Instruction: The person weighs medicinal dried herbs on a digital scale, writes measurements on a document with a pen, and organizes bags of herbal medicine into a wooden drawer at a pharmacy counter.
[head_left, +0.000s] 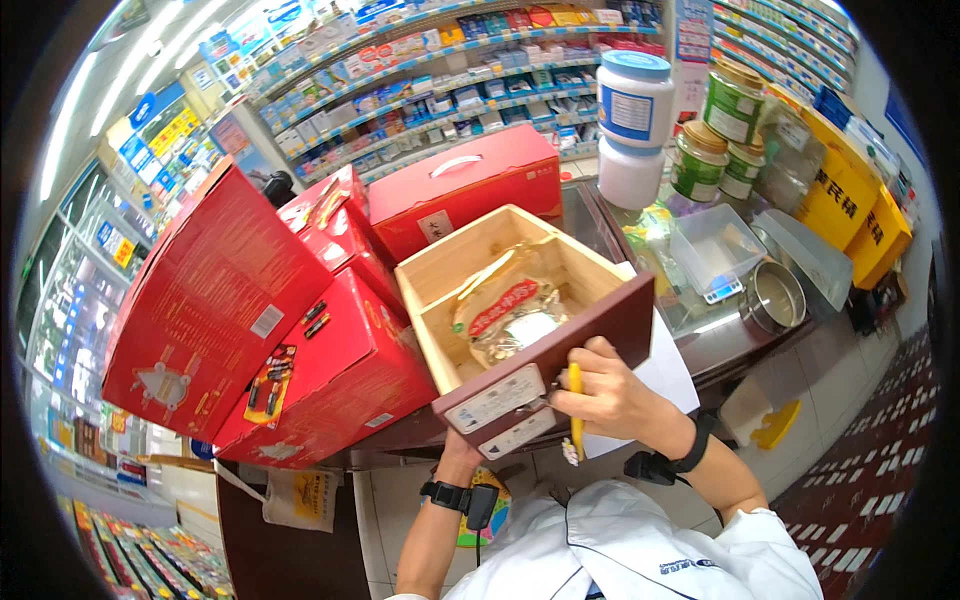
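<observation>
A wooden drawer (420, 281) with a dark brown front panel (615, 322) and two white labels is tilted in front of me. Inside it lies a golden plastic bag (514, 307) with red print and a white patch. My right hand (611, 394) grips the metal pull on the panel and also holds a yellow pen (576, 397), pointing downward. At the panel's lower left corner, my left hand (463, 454) supports the drawer from below; its fingers are hidden under the wood. White paper (667, 367) shows behind the drawer's right side.
Red gift boxes (217, 300) crowd the left; batteries (274, 382) lie on one. At right on the glass counter (694, 319) stand stacked white tubs (634, 105), green jars (701, 161), a clear plastic bin on a scale (716, 247) and a metal pot (776, 296). Stocked shelves (450, 82) line the back.
</observation>
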